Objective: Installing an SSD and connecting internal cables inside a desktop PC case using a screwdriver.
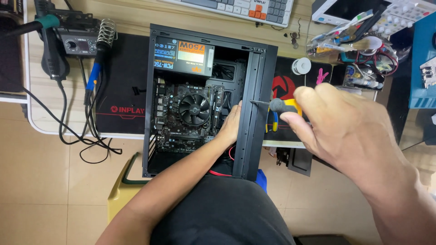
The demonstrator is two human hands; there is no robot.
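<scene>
Left hand (230, 124) reaching inside the computer case (259, 113), fingertips hiding behind its frame, screwdriver (282, 106) handle mostly disappearing under the right hand (345, 131), keyboard (245, 8) running off the top edge.

1. Floor (41, 181): beige tiles, thin pale grout lines
2. Workbench (136, 16): light wood top, white rounded edge at left
3. Black desk mat (122, 86) lies on the bench, red logo near its front edge
4. Yellow stool (119, 190) stands on the floor just below the bench edge
5. Light: even, soft, no hard shadows
</scene>
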